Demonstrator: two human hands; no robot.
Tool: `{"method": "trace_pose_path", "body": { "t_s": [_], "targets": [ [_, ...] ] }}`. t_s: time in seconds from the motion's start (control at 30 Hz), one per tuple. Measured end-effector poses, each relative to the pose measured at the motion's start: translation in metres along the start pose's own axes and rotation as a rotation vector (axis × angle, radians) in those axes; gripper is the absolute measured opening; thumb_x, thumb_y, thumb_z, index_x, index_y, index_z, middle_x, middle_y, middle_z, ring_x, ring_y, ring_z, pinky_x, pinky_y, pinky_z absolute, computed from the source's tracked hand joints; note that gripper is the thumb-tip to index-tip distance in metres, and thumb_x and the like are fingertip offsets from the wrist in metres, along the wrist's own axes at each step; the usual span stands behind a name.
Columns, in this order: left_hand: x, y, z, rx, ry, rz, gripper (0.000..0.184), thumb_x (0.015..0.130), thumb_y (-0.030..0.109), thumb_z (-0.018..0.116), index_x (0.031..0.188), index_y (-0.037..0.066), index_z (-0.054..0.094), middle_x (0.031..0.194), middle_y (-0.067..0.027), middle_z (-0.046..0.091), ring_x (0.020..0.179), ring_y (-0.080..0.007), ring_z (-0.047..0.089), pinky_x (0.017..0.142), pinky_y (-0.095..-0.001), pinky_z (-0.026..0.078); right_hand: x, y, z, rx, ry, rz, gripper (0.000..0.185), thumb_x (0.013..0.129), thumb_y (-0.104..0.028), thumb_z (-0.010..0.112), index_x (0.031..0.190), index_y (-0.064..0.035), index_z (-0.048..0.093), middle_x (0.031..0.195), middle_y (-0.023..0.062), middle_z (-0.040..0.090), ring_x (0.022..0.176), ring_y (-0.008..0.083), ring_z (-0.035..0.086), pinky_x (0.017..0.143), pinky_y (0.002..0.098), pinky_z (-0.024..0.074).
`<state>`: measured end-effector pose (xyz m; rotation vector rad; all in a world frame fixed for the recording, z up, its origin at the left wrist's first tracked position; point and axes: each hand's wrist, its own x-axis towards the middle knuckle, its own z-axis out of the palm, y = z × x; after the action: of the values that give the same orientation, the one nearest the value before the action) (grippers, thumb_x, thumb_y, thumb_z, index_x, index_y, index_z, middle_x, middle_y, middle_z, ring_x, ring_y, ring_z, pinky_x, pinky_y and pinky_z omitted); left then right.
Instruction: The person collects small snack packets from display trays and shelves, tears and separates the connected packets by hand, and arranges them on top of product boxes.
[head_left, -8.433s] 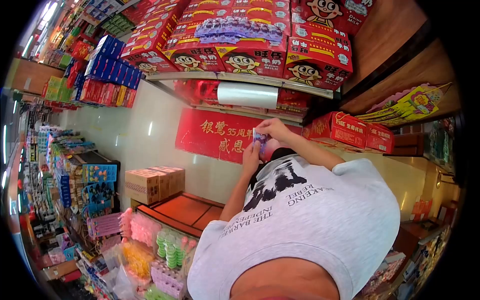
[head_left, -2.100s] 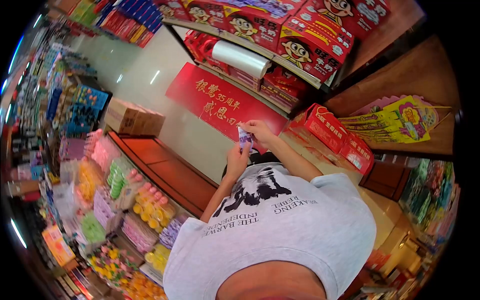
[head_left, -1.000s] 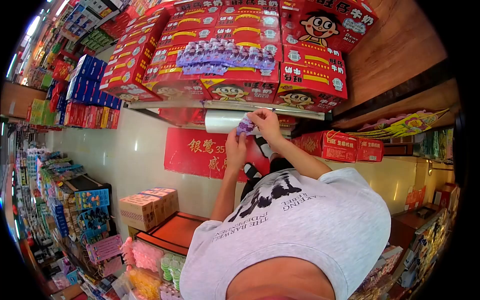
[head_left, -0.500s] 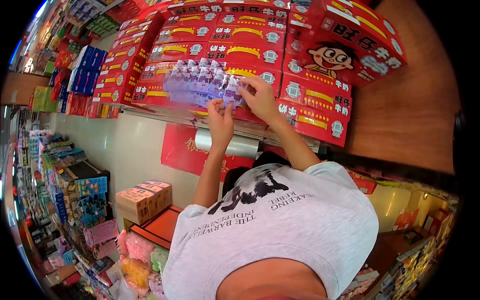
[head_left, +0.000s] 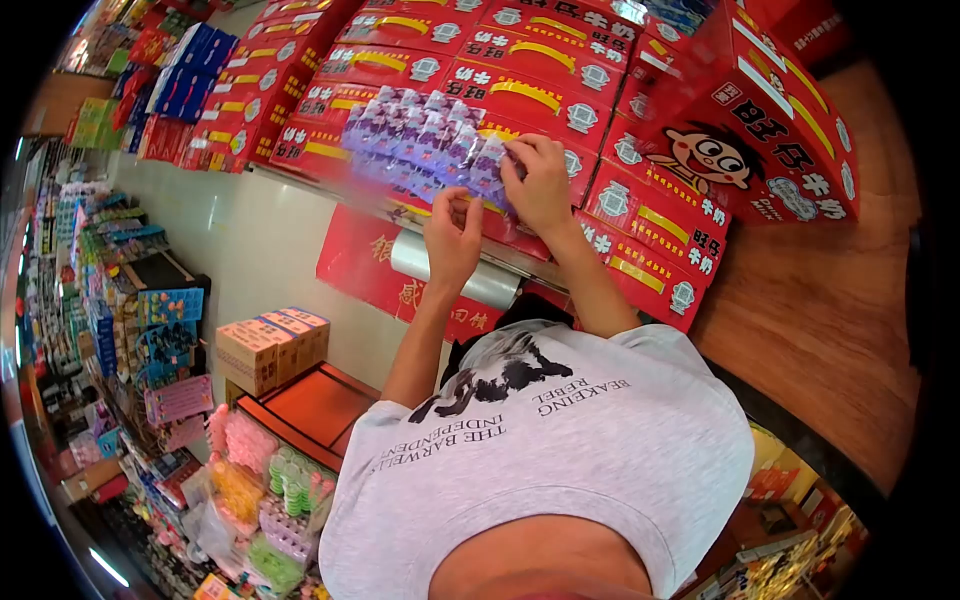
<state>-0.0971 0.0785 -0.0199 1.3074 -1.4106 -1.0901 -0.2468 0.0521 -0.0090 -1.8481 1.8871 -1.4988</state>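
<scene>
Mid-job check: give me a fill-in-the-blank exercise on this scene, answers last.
The hand at the upper corner of the rightmost purple packet is the person's ____ one.
The milk cartons beneath are mainly ____.
Their carry handles are ____.
Brown cardboard boxes stand on the person's ____ side.

Missing words: right; red; yellow; left.

The bare left hand [head_left: 455, 235] is raised, fingers curled loosely inward, thumb lifted and a little apart from them. The bare right hand [head_left: 543, 185] lies farther out and to the right, its back showing, fingers bent. Both slim bare forearms, the left [head_left: 420, 335] and the right [head_left: 600, 290], stretch toward the far side, hands not touching.
</scene>
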Motion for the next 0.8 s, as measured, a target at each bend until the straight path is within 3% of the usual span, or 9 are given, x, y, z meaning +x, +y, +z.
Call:
{"method": "trace_pose_path", "body": {
  "t_s": [0.1,0.2,0.37,0.5,0.57,0.63,0.7,0.73,0.8],
  "targets": [
    [-0.034,-0.003,-0.027,-0.033,0.025,0.001,0.021,0.088,0.011,0.06,0.103,0.0,0.053,0.071,-0.0038,0.058,0.058,-0.0081,0.051,0.052,-0.0231,0.042,-0.004,-0.001,0.0,0.021,0.03,-0.019,0.018,0.073,-0.007,0.065,0.09,-0.0017,0.066,0.094,0.0131,0.059,0.089,0.03,0.054,0.08,0.0382,0.0448],
    [-0.085,-0.023,-0.064,0.024,0.068,-0.156,0.023,0.089,0.014,0.058,0.105,-0.001,0.052,0.069,-0.0021,0.056,0.059,-0.008,0.051,0.053,-0.0245,0.042,-0.012,-0.018,-0.002,-0.032,0.127,-0.144,0.017,0.073,-0.005,0.065,0.089,-0.0014,0.065,0.093,0.0129,0.059,0.088,0.0298,0.054,0.079,0.0383,0.0441],
    [-0.197,-0.07,-0.125,0.006,0.226,-0.291,0.023,0.089,0.015,0.059,0.104,-0.001,0.052,0.071,-0.0045,0.059,0.062,-0.0094,0.054,0.055,-0.0254,0.044,-0.072,-0.078,0.018,0.133,-0.062,-0.235,0.017,0.073,-0.004,0.064,0.089,-0.0003,0.064,0.095,0.0145,0.06,0.09,0.0319,0.055,0.08,0.0398,0.0441],
    [-0.29,-0.101,-0.148,-0.07,0.39,-0.356,0.02,0.089,0.012,0.057,0.104,-0.001,0.052,0.075,-0.0034,0.059,0.066,-0.0085,0.055,0.059,-0.0223,0.044,-0.167,-0.142,0.046,0.221,-0.836,-0.289,0.028,0.077,-0.012,0.06,0.103,-0.0007,0.06,0.098,0.0195,0.06,0.093,0.0347,0.058,0.082,0.0426,0.0454],
    [-0.333,-0.099,-0.158,-0.057,0.437,-0.422,0.02,0.09,0.013,0.057,0.104,0.0,0.053,0.076,-0.0034,0.059,0.067,-0.0085,0.055,0.06,-0.0222,0.044,-0.23,-0.155,0.066,0.126,-1.175,-0.632,0.034,0.078,-0.019,0.059,0.108,-0.0021,0.056,0.097,0.0193,0.061,0.093,0.0349,0.059,0.081,0.0435,0.0467],
    [-0.375,-0.105,-0.161,-0.08,0.528,-0.442,0.017,0.091,0.011,0.054,0.104,0.0,0.053,0.078,-0.0043,0.059,0.068,-0.0093,0.056,0.061,-0.0233,0.045,-0.265,-0.206,0.058,0.01,-1.685,-0.865,0.042,0.076,-0.02,0.06,0.114,-0.0019,0.052,0.099,0.0183,0.06,0.097,0.0352,0.058,0.083,0.0444,0.046],
    [-0.411,-0.105,-0.16,-0.222,0.675,-0.423,0.016,0.092,0.01,0.051,0.103,-0.001,0.056,0.081,-0.0078,0.063,0.071,-0.0138,0.06,0.063,-0.0279,0.048,-0.311,-0.234,0.059,0.03,-1.837,-0.927,0.04,0.075,-0.018,0.061,0.111,-0.0027,0.053,0.099,0.0179,0.06,0.096,0.035,0.058,0.081,0.0448,0.0462],
    [-0.431,-0.125,-0.156,-0.228,0.753,-0.336,0.016,0.093,0.007,0.048,0.104,-0.001,0.056,0.082,-0.0083,0.063,0.072,-0.0134,0.059,0.062,-0.0278,0.048,-0.332,-0.245,0.058,0.101,-1.817,-1.043,0.039,0.074,-0.017,0.062,0.11,-0.0031,0.053,0.097,0.0173,0.061,0.094,0.035,0.059,0.08,0.0456,0.0464],
    [-0.468,-0.116,-0.16,-0.221,0.844,-0.387,0.016,0.093,0.007,0.048,0.105,-0.001,0.055,0.083,-0.0092,0.064,0.073,-0.0143,0.06,0.063,-0.0284,0.048,-0.365,-0.273,0.05,0.153,-1.837,-1.191,0.034,0.072,-0.013,0.061,0.104,-0.0039,0.054,0.092,0.0163,0.062,0.091,0.0346,0.059,0.077,0.0463,0.0467]
  ]
}}
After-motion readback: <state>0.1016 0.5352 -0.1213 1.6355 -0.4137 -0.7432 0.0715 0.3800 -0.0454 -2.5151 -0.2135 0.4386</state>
